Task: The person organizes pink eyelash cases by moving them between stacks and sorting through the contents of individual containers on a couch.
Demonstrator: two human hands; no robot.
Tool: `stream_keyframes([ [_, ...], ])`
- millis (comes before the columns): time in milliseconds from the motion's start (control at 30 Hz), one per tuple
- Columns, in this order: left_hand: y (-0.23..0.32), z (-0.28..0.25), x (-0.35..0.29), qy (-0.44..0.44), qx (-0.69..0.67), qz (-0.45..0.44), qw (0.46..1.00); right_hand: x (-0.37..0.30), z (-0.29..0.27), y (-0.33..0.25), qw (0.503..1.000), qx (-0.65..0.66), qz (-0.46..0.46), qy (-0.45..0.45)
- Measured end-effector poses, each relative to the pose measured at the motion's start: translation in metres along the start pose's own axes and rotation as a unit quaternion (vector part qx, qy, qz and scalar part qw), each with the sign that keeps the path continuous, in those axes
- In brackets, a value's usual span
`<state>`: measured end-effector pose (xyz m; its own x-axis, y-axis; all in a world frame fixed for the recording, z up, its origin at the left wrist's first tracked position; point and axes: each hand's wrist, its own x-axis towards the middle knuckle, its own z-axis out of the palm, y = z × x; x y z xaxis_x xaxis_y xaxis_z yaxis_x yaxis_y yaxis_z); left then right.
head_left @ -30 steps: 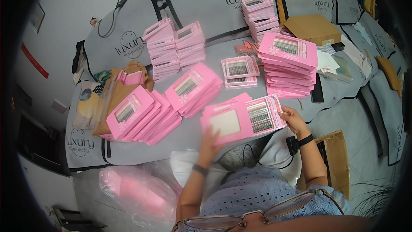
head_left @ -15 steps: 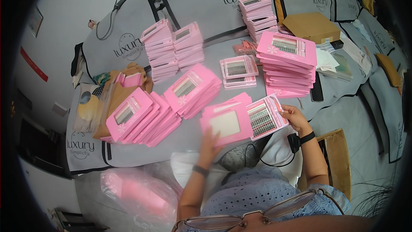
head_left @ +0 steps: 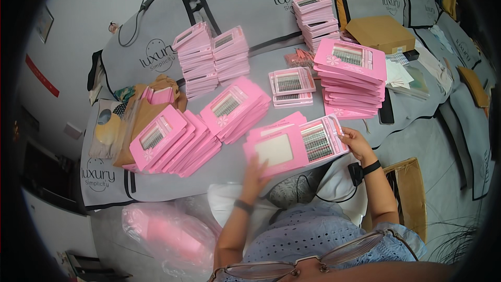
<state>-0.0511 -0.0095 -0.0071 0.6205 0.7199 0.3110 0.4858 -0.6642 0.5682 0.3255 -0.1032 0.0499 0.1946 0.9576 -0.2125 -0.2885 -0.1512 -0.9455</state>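
Observation:
My left hand point(head_left: 254, 176) grips the lower left edge of a pink cardboard sleeve point(head_left: 296, 149), whose cut-out window shows only a pale surface. At the sleeve's right end, a clear-lidded tray of false lash clusters point(head_left: 319, 139) has its left edge within the opening. The fingers of my right hand point(head_left: 357, 143) are closed on the tray's right edge. Rows of dark lashes show through the lid. More flat pink sleeves point(head_left: 292, 119) lie under and behind the held one. Two loose lash trays point(head_left: 291, 84) lie stacked just beyond.
Filled sleeves form piles at left point(head_left: 162, 138), centre point(head_left: 235, 107) and right point(head_left: 350, 68). Stacks of lash trays point(head_left: 228, 55) stand farther back. A phone point(head_left: 386, 108) and cardboard box point(head_left: 383, 32) sit at right. A plastic bag point(head_left: 167, 235) lies below the grey-covered sofa point(head_left: 177, 190).
My right hand has shifted the lash tray slightly left, its left edge passing into the sleeve's opening. My left hand stays on the sleeve.

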Motion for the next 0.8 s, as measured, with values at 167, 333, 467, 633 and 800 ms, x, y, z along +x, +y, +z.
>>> stream_keyframes([
  [167,0.002,-0.001,0.001,-0.002,-0.002,-0.004,1.000,-0.005,-0.006,-0.003,1.000,-0.001,0.016,0.002],
  [333,0.000,-0.001,0.001,0.003,-0.014,-0.007,1.000,-0.005,-0.001,-0.004,1.000,0.010,0.004,0.025],
  [467,-0.003,-0.001,0.000,0.004,-0.009,0.010,1.000,0.003,-0.007,0.003,0.999,0.012,-0.027,0.031],
  [633,0.001,-0.003,0.000,-0.006,-0.019,-0.001,1.000,-0.004,0.009,0.009,0.995,-0.016,-0.082,0.048],
  [800,0.006,0.000,0.001,0.015,-0.031,-0.014,0.999,-0.024,0.013,0.026,0.997,0.027,-0.038,0.059],
])
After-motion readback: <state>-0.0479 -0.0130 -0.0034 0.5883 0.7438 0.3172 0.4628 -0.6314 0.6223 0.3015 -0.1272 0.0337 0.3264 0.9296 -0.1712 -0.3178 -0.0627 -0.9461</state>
